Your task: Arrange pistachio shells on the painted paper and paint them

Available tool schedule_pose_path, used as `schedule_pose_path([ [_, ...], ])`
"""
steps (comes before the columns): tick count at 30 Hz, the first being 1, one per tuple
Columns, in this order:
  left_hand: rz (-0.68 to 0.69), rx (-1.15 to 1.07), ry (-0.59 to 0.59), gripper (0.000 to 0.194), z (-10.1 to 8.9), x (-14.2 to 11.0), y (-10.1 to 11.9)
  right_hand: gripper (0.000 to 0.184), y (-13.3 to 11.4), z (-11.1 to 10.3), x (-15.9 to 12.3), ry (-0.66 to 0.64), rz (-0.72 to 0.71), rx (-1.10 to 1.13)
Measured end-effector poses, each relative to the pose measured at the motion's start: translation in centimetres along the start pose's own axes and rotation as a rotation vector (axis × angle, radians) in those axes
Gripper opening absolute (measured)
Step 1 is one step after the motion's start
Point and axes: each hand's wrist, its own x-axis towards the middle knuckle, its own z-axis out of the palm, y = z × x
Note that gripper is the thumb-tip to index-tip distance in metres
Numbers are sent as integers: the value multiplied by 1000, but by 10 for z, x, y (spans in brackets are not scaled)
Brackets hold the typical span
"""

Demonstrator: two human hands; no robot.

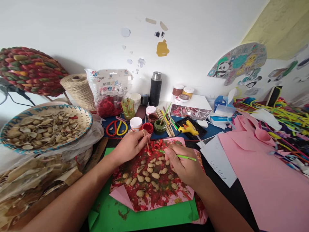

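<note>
The left hand (129, 146) pinches a stick (147, 144) in its fingers (145, 140) over red-smeared paper (154, 202), its tip indistinct; the right hand (184, 162) grips a brush (187, 158), its middle hidden, beside peanuts (155, 175).

Rough, matt peanut shells (155, 175) lie on pink paper (166, 195) crusted with paint, above smooth green paper (145, 220) at 6 o'clock, near a glossy green brush handle (187, 158) at 5. Coarse fibre twine (79, 91) stands at 10 o'clock, a woven basket (88, 124) at 9 and a dark flask (155, 91) with a shiny metallic cap (156, 76) at 12.
</note>
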Motion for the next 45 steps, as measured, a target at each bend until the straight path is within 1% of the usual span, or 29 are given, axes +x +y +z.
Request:
schedule_pose_path([
  [7, 18, 14, 17, 39, 2, -1, -2, 47, -3, 0, 1, -74, -24, 71],
  [14, 34, 20, 36, 37, 0, -1, 0, 45, -3, -3, -1, -74, -59, 124],
  [20, 29, 20, 31, 39, 1, -1, 0, 49, -6, -3, -1, -70, -81, 156],
  [24, 25, 22, 34, 39, 1, -1, -1, 53, -5, -2, -1, -77, -64, 179],
  [28, 17, 8, 30, 40, 2, -1, 0, 54, -2, 2, -3, -143, -16, 117],
  [30, 7, -5, 39, 40, 3, -1, 2, 53, -1, 4, -4, -151, -5, 103],
  [33, -12, -9, 45, 40, 6, -2, 6, 52, -2, 4, -4, -140, -4, 100],
  [37, -7, 69, 30, 39, 9, -2, 5, 48, -4, 1, -1, -123, -10, 93],
  [41, 5, 89, 53, 38, 6, -2, 1, 49, -1, -2, 1, -64, 2, 32],
  [45, 10, 81, 47, 38, 2, -2, 0, 50, 1, -4, 2, -9, 4, -23],
])
